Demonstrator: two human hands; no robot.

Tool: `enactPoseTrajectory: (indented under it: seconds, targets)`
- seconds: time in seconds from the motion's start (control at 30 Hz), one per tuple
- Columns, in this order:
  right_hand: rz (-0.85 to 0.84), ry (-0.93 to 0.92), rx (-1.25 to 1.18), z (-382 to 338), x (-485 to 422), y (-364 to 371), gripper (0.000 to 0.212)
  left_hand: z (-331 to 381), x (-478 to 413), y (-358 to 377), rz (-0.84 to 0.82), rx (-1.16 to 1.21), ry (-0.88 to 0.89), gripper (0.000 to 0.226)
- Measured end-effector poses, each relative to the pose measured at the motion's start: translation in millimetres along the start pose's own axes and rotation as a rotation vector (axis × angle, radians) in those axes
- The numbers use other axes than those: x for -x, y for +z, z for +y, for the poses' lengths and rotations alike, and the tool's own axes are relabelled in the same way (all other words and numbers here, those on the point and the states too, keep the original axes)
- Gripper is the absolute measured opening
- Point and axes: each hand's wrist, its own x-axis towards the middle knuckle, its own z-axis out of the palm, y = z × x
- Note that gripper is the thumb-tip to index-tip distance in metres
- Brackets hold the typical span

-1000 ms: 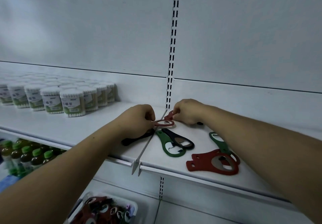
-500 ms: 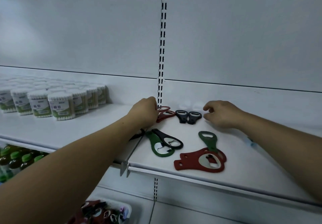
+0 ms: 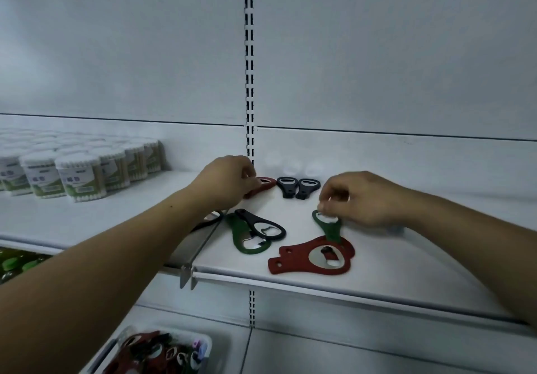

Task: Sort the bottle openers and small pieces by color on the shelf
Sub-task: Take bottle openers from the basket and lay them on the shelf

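Bottle openers lie on the white shelf. My left hand holds a small red opener at the back by the upright. Beside it lie two small black openers. My right hand pinches the ring end of a small green opener, whose other end rests on two stacked large red openers. A large black opener lies across a large green one. Another black opener is half hidden under my left forearm.
Several tubs of cotton swabs fill the left shelf section. A white tray with several mixed openers sits below at the front. Green-capped bottles show on the lower left shelf. A slotted upright splits the back wall.
My right hand moved forward from the back of the shelf and took hold of the small green opener. My left hand stays on the small red opener at the back.
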Motion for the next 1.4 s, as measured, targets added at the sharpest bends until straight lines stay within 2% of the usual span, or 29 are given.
enactPoseTrajectory:
  seconds: [0.1, 0.17, 0.3, 0.4, 0.47, 0.6, 0.67, 0.83, 1.03, 1.13, 1.23, 1.3, 1.4]
  targets:
    - [-0.284, -0.194, 0.024, -25, 24, -2, 0.038, 10, 22, -5, -0.134, -0.074, 0.148, 0.019]
    - [-0.336, -0.234, 0.06, -31, 30, -1, 0.046, 12, 35, -5, -0.197, -0.071, 0.179, 0.027]
    - [-0.266, -0.223, 0.033, -32, 33, 1, 0.038, -4, 51, -17, -0.261, 0.104, 0.047, 0.038]
    - [-0.219, -0.206, 0.017, -28, 32, 1, 0.021, -21, 55, -29, -0.291, 0.001, -0.006, 0.041]
    - [-0.157, -0.166, -0.134, -26, 31, 1, 0.008, -26, 55, -30, -0.304, -0.115, 0.016, 0.042]
    - [-0.07, 0.024, -0.583, -16, 22, -9, 0.012, -31, 52, -26, -0.25, -0.161, 0.055, 0.034]
    - [-0.089, 0.134, -0.671, -6, 15, -17, 0.013, -35, 49, -23, -0.203, -0.134, 0.041, 0.03]
    - [-0.14, 0.272, -0.547, 18, -5, -20, 0.014, -28, 31, -11, 0.016, 0.007, -0.033, 0.01]
    - [-0.071, 0.22, -0.273, 26, -16, -4, 0.011, 0, -14, 4, 0.114, -0.025, -0.087, 0.007]
    - [-0.089, 0.185, -0.096, 26, -15, -2, 0.011, 7, -30, 12, 0.081, -0.124, -0.109, 0.011]
    - [-0.112, 0.179, -0.025, 28, -12, -2, 0.034, 10, -38, 19, -0.001, -0.228, -0.107, 0.03]
    - [-0.112, 0.149, 0.006, 31, -11, -3, 0.042, 8, -40, 21, -0.032, -0.214, -0.121, 0.037]
    - [-0.149, 0.055, 0.056, 32, -12, -3, 0.042, 2, -38, 22, -0.073, -0.115, -0.145, 0.03]
